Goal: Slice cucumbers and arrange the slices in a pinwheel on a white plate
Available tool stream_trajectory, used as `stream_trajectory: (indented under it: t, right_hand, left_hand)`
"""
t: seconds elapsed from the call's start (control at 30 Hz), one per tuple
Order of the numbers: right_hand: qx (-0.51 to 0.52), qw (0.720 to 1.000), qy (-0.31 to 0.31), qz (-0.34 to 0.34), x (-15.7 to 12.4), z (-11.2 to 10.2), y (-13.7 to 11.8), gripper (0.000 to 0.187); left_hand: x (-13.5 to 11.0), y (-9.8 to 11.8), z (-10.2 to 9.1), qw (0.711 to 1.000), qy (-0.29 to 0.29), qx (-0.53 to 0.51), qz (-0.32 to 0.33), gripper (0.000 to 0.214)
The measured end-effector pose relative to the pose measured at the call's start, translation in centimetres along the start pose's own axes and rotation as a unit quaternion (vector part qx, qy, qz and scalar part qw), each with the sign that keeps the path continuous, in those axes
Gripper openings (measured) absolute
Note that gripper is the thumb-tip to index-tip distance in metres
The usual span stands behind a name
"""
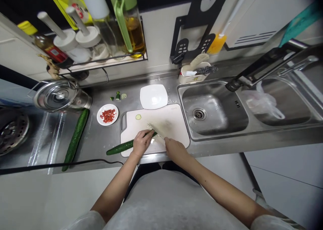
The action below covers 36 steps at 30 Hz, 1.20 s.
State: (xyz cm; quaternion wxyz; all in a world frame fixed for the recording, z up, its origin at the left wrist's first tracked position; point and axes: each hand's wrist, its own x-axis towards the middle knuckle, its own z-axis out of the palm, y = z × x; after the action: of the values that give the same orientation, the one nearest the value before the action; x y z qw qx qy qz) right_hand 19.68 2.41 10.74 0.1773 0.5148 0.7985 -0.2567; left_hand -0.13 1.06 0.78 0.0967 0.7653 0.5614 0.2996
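Note:
My left hand (142, 142) is closed around a long green cucumber (119, 148) that lies slantwise over the left front of a white cutting board (179, 122). In my right hand (176, 150) is a kitchen knife (156, 129); its blade, somewhat blurred, meets the cucumber's right end beside my left fingertips. One pale cucumber slice (138, 117) rests on the board's upper left. Behind the board stands a white square plate (153, 96). To the left, a round white plate (115, 117) holds chopped red pieces.
A second cucumber (76, 139) lies on the steel counter at left, near a lidded pot (60, 95). Cucumber end pieces (118, 96) sit behind the round plate. The sink (214, 109) is at right, under a black faucet (262, 67). A cable (91, 161) crosses the front edge.

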Motion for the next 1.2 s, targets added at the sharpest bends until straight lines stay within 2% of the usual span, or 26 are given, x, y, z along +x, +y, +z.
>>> stream_trajectory:
  t: [0.2,0.37,0.57,1.2]
  right_hand:
    - [-0.024,1.000,-0.008,-0.006,-0.14,0.16,-0.37,0.027]
    - [-0.029,0.999,-0.018,-0.004,-0.30,-0.02,-0.60,0.023]
    - [-0.013,1.000,-0.020,0.003,-0.35,-0.27,-0.82,0.028]
    - [0.011,1.000,-0.021,-0.003,0.16,0.25,-0.81,0.028]
  left_hand:
    - [0.14,0.40,-0.15,1.000,0.001,0.016,0.001,0.027]
    - [0.17,0.56,-0.16,1.000,-0.006,0.026,0.003,0.023]
    - [0.16,0.60,-0.06,0.999,-0.010,0.034,0.005,0.020]
    - [-0.38,0.63,0.22,0.999,-0.016,0.047,0.017,0.021]
